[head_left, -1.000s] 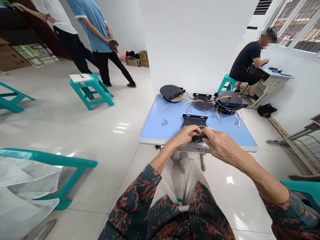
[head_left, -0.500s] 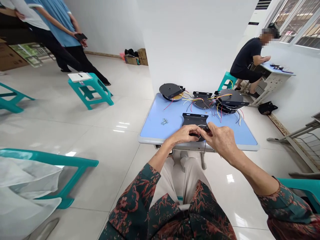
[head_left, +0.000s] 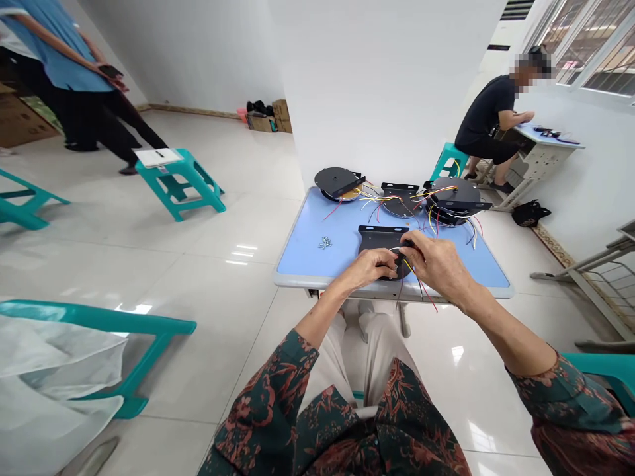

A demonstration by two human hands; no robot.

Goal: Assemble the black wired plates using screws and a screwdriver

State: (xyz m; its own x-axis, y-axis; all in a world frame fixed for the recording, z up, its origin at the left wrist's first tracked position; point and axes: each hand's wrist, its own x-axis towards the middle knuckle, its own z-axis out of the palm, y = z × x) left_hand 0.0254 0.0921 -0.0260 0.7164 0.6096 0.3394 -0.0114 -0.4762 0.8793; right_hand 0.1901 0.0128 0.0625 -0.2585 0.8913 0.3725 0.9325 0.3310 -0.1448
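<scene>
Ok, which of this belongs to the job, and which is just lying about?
Job: left hand, right hand, black metal bracket, coloured wires, wired black discs, loose screws.

Lying about: teal plastic stool, cardboard boxes, black bag, white plastic sheet.

Blue-topped table (head_left: 302, 258), three wired black discs (head_left: 337, 180), black bracket (head_left: 380, 237); loose screws (head_left: 325, 242)

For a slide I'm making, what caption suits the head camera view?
Left hand and right hand hold coloured wires over a black metal bracket on a blue table, near small screws.
</scene>
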